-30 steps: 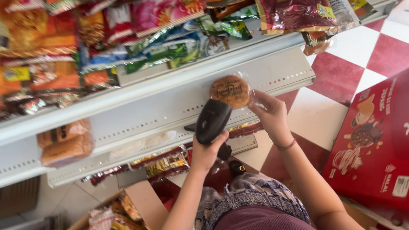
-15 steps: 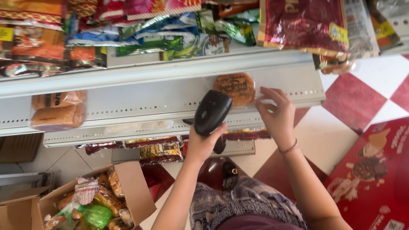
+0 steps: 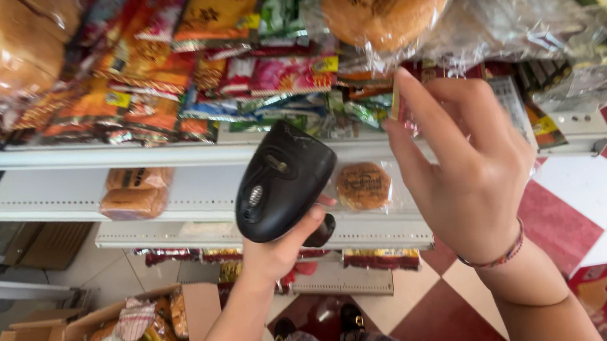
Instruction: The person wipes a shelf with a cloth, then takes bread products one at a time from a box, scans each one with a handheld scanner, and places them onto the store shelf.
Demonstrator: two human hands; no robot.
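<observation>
You're gripping the scanner (image 3: pixel 283 183) in your left hand (image 3: pixel 281 248) and reaching your open, empty right hand (image 3: pixel 470 172) toward the wrapped bun (image 3: pixel 384 2) on the top shelf (image 3: pixel 172 153); next calls for grasping it.

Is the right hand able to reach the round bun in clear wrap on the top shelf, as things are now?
Probably yes. The right hand is raised with open fingers just under the wrapped round bun, and nothing lies between them. The left hand is busy holding the black scanner.
</observation>
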